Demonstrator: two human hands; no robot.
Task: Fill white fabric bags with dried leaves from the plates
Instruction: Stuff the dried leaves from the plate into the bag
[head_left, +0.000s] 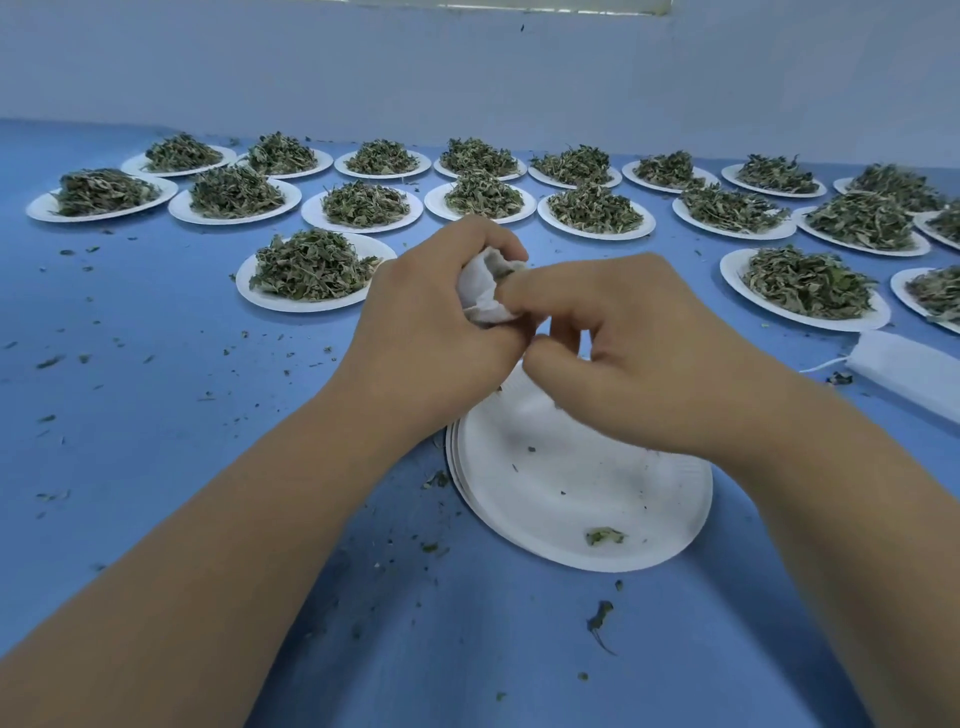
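2 hands work 1 white fabric bag (480, 293): left hand (441, 322) clenches its body while right hand (623, 338) pinches the mouth, best kept upright over the emptied plate (649, 519) to catch crumbs.

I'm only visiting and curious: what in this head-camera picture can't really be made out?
- White fabric bag: mostly wrapped by the left hand and right hand, so how full it is stays hidden.
- Stack of empty plates: far rim covered by the hands; plate count unclear.
- White bags at right: cut off by the frame edge.
- Far right plates: cropped too.
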